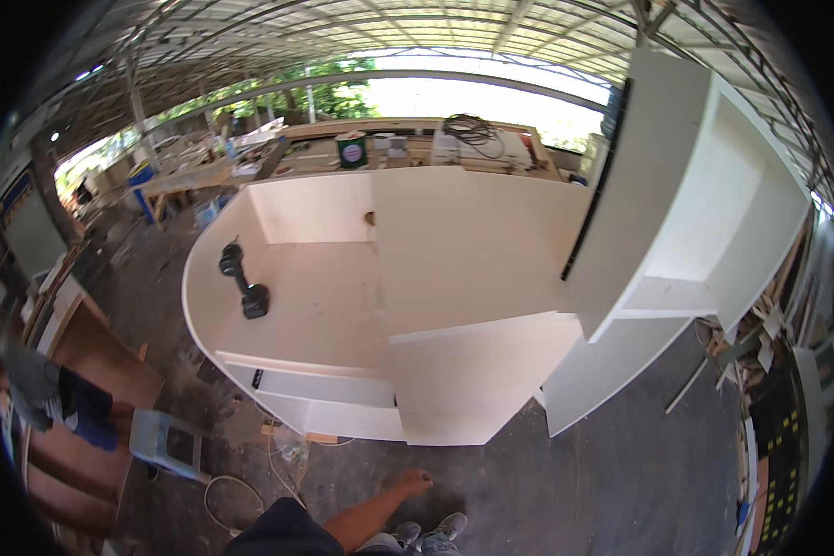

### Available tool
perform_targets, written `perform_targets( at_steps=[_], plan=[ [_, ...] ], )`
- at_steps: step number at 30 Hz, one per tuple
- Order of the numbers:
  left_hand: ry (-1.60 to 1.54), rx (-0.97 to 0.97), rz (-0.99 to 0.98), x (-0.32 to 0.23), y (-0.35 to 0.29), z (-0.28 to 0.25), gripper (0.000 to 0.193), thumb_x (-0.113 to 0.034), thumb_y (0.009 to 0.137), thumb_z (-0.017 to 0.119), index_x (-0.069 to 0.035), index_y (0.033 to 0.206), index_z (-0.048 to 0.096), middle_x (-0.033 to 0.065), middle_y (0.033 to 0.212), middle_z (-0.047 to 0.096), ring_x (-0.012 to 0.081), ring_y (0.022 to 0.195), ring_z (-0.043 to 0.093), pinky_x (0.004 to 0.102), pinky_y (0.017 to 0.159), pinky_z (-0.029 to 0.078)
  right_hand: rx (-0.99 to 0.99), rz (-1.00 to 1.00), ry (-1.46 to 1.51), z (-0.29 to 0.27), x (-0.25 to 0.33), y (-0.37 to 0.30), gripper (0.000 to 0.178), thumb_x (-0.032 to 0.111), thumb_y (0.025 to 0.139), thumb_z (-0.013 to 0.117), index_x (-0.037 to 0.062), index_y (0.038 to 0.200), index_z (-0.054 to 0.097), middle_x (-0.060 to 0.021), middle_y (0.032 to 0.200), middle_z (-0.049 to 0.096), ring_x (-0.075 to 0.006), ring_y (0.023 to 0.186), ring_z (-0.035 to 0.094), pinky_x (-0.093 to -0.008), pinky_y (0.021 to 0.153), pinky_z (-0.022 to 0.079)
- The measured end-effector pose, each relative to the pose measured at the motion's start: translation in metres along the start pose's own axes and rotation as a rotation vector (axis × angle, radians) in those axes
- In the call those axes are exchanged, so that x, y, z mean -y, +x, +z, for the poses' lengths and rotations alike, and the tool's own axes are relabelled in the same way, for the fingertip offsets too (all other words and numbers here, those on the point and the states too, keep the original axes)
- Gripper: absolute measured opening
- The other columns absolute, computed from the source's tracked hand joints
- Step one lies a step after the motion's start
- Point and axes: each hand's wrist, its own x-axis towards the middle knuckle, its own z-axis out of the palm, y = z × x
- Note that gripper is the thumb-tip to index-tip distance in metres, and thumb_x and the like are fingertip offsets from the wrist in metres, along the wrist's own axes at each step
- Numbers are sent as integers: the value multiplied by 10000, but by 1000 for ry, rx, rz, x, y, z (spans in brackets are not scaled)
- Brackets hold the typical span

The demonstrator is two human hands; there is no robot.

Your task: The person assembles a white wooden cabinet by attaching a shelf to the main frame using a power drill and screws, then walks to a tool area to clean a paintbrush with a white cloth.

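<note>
Here the left grip hangs near the pale cabinet, apart from it, above the dark floor; it shows too small to tell whether the fingers are together. The cabinet spans mid-view, a dark cordless drill lying in its open left section.

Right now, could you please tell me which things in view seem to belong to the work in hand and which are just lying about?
Likely part of the work: pale cabinet, nearest the left hand; dark power tool lying inside it.

Apparently just about: green can; coiled cable; grey stool.
</note>
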Motion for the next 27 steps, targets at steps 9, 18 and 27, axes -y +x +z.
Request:
perform_targets(
  at_steps=[9,18,27],
  plan=[
    [-200,-27,-307,97,-88,31,346,-371,753,647,-70,896,740,168,850,710,292,834,697,429,778,536,220,63,176,-17,31,48,413,351,852,595,31,1104,665,-179,1031,687,-273,873,644,-437,740,528],
    [373,99,-509,207,-252,92,182,-211,780,621,-70,728,724,132,742,695,306,658,680,424,588,534,678,-163,668,-80,53,151,357,372,913,603,72,1103,633,-133,1044,675,-254,888,646,-427,720,541],
    [-1147,-181,-873,228,-321,199,217,-265,921,617,-53,933,663,158,843,694,257,675,678,377,525,544,649,-156,-10,-51,146,106,312,316,922,591,40,1058,644,-128,954,666,-242,785,639,-391,645,524]
  ],
)
